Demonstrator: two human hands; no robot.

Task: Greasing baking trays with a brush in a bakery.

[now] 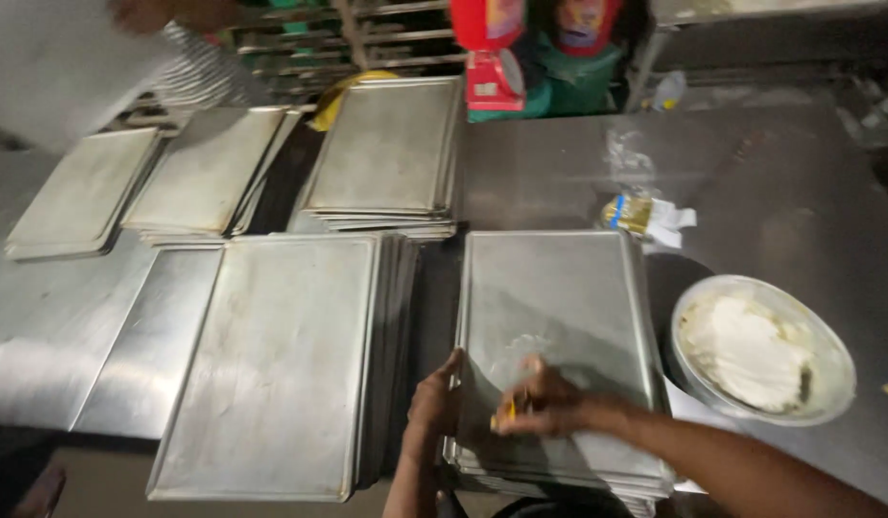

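A stack of metal baking trays (559,288) lies in front of me on a steel table. My left hand (434,403) grips the near left edge of that stack. My right hand (540,403) rests on the top tray, fingers closed on a small yellowish thing that is too blurred to name. A smear of pale grease shows on the tray just above my right hand. A metal bowl of white fat (760,350) stands to the right of the stack.
Another tall stack of trays (281,364) lies to the left, with more stacks (386,153) (209,173) (79,192) behind. Another person in a striped sleeve (199,72) stands at the far left. A crumpled wrapper (645,216) lies on the table; a red scale (492,58) stands at the back.
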